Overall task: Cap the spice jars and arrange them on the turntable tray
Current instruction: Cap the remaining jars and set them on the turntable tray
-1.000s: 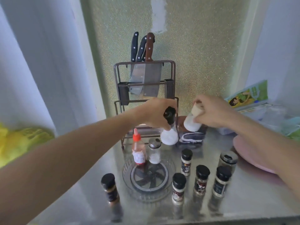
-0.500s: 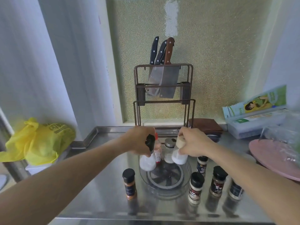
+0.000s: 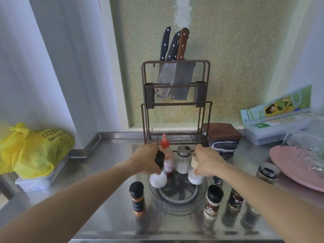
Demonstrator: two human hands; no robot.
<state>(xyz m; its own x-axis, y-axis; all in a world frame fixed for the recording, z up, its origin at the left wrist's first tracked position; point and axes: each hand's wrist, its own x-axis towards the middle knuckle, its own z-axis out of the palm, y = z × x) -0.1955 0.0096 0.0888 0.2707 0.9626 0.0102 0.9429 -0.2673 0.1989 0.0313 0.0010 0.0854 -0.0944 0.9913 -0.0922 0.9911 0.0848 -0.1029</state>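
A clear round turntable tray [image 3: 177,208] sits in the middle of the steel counter. My left hand [image 3: 148,159] grips a black-topped bottle of white powder [image 3: 158,179] standing on the tray's left edge. My right hand [image 3: 206,163] holds a cork-topped jar of white powder [image 3: 194,178] on the tray's right edge. Behind them on the tray stand a red-capped sauce bottle [image 3: 167,157] and a steel-lidded glass shaker [image 3: 183,161]. Black-capped spice jars stand off the tray: one at the left [image 3: 137,199], several at the right [image 3: 213,202].
A brown knife rack [image 3: 176,106] with cleavers stands just behind the tray. Folded cloths [image 3: 221,137] lie to its right. A pink plate [image 3: 296,168] and a steel-lidded glass jar [image 3: 267,172] are at the right, a yellow bag [image 3: 33,149] at the left.
Both hands came down from in front of the rack and set the two white-powder jars onto the tray's left and right edges. The camera view has pulled back.
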